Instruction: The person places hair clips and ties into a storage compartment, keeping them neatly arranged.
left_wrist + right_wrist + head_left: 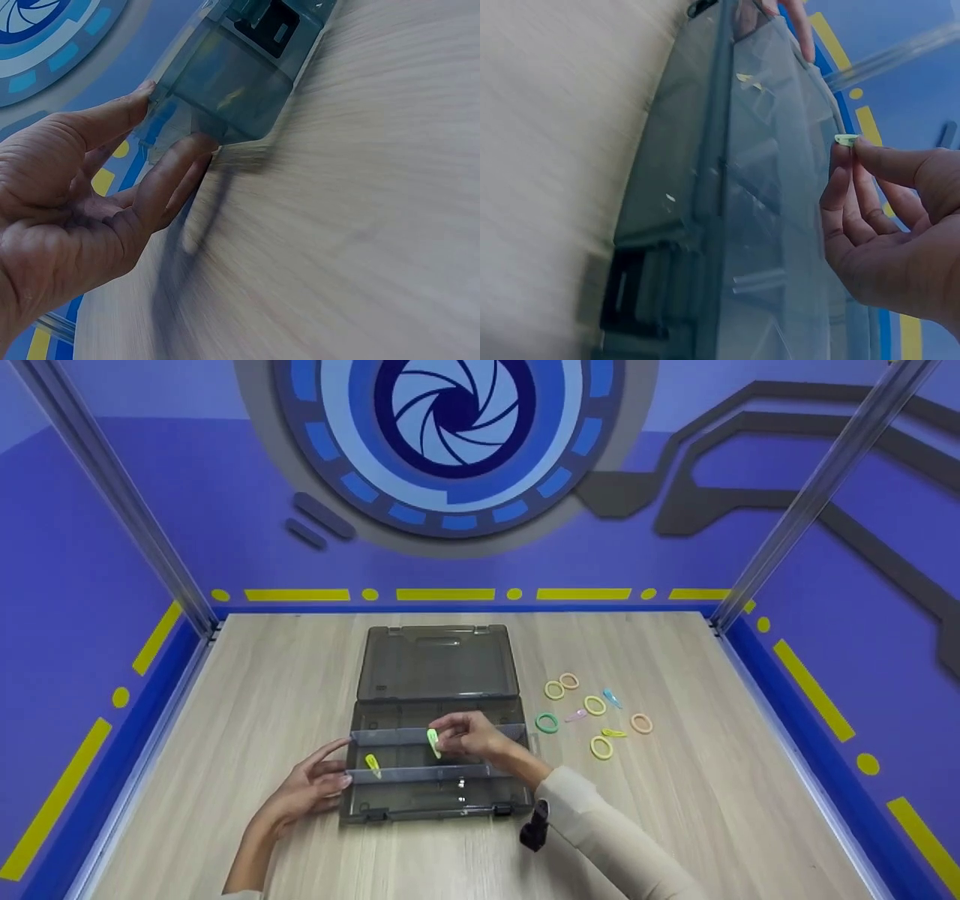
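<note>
A smoky grey plastic divider box (439, 795) lies on the table with its lid (439, 664) swung back flat behind it. My right hand (472, 735) pinches a light green hair clip (433, 742) between thumb and fingertips, above the box's middle compartment. In the right wrist view the same hair clip (846, 140) sticks out past the thumb tip. A yellow hair clip (373, 766) is toward the left end of the middle compartment. My left hand (309, 787) touches the box's left side with extended fingers and thumb, seen close in the left wrist view.
Right of the box lie scattered hair ties in yellow, peach and green, including a green one (547, 723). Among them are a blue hair clip (612, 698), a pink clip (576, 715) and a yellow clip (613, 733). Blue-purple walls enclose the wooden table (285, 660).
</note>
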Motion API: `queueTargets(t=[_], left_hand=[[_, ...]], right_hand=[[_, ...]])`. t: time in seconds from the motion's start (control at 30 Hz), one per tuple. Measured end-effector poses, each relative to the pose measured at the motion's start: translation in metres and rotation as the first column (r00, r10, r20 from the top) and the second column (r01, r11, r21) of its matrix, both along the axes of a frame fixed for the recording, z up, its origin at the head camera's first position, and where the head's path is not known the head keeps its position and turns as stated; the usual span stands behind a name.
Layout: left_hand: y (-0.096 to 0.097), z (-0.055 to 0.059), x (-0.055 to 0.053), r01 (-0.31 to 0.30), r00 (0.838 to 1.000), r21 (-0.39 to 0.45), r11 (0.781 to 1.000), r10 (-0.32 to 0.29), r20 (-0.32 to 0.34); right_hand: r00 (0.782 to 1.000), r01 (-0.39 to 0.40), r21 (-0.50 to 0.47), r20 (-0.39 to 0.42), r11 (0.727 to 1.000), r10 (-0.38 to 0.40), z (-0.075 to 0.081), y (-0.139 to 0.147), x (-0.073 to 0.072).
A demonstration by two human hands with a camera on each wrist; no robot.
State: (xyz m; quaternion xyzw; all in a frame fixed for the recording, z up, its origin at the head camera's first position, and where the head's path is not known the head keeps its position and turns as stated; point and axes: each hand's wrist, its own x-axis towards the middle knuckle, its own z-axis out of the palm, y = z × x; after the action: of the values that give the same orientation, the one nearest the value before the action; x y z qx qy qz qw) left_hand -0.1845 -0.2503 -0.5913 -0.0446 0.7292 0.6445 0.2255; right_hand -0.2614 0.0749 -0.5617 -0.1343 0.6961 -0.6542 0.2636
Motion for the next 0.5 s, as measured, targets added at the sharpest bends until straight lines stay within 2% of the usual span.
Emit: queueTargets(t=[0.17,0.4,0.5], left_hand=[[0.0,-0.001,0.001,-0.007,1.0,0.003,1.0,0.007,0.002],[0.001,-0.004,0.001,-0.009,1.0,0.01,1.0,0.009,0.005],[0.001,-0.003,0.0,-0.002,1.0,0.011,1.0,0.002,-0.005]], right_hand=[[0.997,-0.003,0.007,-0.08,1.0,0.004,-0.008,-0.014,0.003],[0.978,-0.007,0.115,-0.207,0.993,0.031,-0.011,-0.027,0.01],[0.972,0.0,0.146,-0.23,0.989,0.034,-0.013,-0.031,0.011]])
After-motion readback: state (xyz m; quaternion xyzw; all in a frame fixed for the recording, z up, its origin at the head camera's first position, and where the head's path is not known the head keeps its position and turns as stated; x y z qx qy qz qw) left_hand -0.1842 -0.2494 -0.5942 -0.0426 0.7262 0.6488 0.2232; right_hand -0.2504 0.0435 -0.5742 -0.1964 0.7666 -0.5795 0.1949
